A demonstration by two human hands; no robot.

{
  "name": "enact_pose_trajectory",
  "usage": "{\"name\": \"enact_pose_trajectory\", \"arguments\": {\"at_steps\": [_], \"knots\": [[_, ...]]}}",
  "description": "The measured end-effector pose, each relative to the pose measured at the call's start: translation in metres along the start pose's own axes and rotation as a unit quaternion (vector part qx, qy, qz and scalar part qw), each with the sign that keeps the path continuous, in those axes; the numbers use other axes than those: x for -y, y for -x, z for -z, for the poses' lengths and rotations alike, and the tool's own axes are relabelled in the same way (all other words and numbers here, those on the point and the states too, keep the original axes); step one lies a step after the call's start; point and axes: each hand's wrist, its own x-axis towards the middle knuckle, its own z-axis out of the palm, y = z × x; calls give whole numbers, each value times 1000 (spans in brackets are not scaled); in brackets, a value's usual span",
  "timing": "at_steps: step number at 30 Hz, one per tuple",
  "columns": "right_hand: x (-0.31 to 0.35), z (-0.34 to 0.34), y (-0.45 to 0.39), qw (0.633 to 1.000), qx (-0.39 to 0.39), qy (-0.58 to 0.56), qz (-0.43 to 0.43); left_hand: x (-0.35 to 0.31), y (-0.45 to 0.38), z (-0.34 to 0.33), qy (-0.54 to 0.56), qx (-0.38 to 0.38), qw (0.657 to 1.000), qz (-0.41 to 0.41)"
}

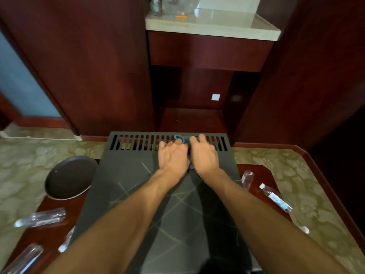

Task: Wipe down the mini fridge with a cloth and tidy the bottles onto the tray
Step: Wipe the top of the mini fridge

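The dark grey mini fridge [138, 190] fills the middle of the view, its slotted vent along the far edge. Both hands lie side by side on its top near the vent. My left hand [172, 157] and my right hand [204, 155] press down on a small blue cloth [182, 139], which shows only between and beyond the fingers. A round dark tray [70, 177] sits left of the fridge on the red-brown table. Clear plastic bottles lie on their sides: one at the left [42, 217], one at the right [275, 197], another beside the fridge [246, 179].
More clear bottles lie at the lower left [23, 258] and against the fridge's left side [67, 241]. A dark wooden cabinet with an open niche [193, 99] stands ahead under a pale stone counter [213, 26]. Patterned carpet surrounds the table.
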Motion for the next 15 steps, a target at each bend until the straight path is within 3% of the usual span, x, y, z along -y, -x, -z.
{"name": "enact_pose_trajectory", "arguments": {"at_steps": [10,15], "knots": [[129,-24,5,988,28,-46,145,124,57,44,-67,-55,991,100],[148,-22,10,986,47,-85,135,148,65,58,-77,-14,991,108]]}}
